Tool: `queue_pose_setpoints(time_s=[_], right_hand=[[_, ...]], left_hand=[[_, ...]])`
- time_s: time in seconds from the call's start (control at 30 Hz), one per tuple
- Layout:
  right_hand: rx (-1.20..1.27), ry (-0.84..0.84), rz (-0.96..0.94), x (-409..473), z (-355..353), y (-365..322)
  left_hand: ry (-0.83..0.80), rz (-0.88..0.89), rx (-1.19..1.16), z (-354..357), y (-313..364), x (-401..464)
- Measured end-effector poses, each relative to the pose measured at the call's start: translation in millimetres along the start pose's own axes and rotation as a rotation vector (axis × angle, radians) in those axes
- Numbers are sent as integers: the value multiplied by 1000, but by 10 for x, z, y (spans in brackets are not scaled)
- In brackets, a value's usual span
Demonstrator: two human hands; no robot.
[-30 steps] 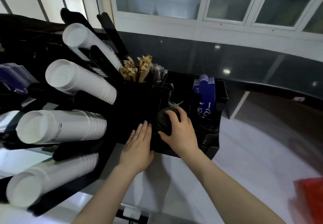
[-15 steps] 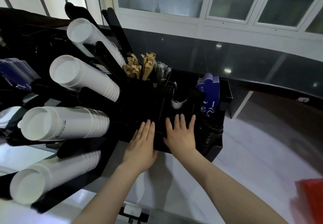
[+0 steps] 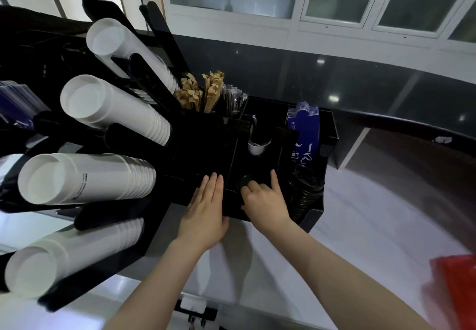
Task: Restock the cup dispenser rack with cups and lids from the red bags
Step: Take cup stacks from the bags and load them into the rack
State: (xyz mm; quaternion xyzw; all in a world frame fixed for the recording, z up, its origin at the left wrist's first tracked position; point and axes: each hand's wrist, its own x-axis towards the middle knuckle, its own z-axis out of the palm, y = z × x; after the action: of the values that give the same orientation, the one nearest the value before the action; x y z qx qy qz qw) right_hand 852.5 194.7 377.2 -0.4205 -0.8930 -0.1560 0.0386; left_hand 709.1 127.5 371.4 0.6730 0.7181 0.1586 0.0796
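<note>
Black plastic forms the dispenser rack [image 3: 206, 149], which stands on a pale counter [image 3: 347, 214]. Left hand [image 3: 206, 208] — fingers straight and together — lies flat against the rack's front edge. Right hand [image 3: 266, 202] reaches into the neighbouring compartment, its fingers curled over a round black lid [image 3: 246, 181]; whether it grips the lid cannot be told. Stacks of white cups [image 3: 103, 177] fill the slanted tubes at left. More black lids [image 3: 305, 188] sit stacked in the rightmost compartment, below blue sleeves [image 3: 304, 129]. Red bag [image 3: 456, 291] lies at lower right, well apart from the rack.
</note>
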Motion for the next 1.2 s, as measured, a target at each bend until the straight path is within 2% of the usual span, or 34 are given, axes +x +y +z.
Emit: queue_pose_setpoints(time_s=[0.13, 0.2, 0.23, 0.27, 0.37, 0.43, 0.5, 0.57, 0.67, 0.8, 0.97, 1.2], right_hand=[[-4, -15, -47, -12, -50, 32], [73, -76, -75, -53, -49, 81], [123, -48, -90, -87, -84, 106], [191, 45, -106, -133, -141, 129], [367, 496, -63, -274, -305, 279], [426, 583, 36, -340, -418, 480], [491, 471, 201, -365, -479, 722], [522, 231, 328, -390, -467, 927], [536, 28, 315, -415, -402, 1081], [388, -148, 236, -383, -325, 1119], [368, -204, 216, -392, -280, 1085], [425, -115, 243, -380, -322, 1113]], left_hand=[[-1, -6, -2, 1, 2, -4], [3, -8, 10, 6, 4, -3], [2, -11, 11, 8, 5, 0], [1, -16, 7, 11, 7, 4], [1, -22, -2, 26, 6, 14], [8, -21, -17, 36, 3, 15], [14, -24, -29, 48, -3, 11], [12, -28, -33, 61, -10, 12], [14, -32, -39, 76, -23, 16], [14, -40, -34, 79, -15, 16], [21, -55, -46, 82, 0, 22], [24, -54, -47, 90, -6, 20]])
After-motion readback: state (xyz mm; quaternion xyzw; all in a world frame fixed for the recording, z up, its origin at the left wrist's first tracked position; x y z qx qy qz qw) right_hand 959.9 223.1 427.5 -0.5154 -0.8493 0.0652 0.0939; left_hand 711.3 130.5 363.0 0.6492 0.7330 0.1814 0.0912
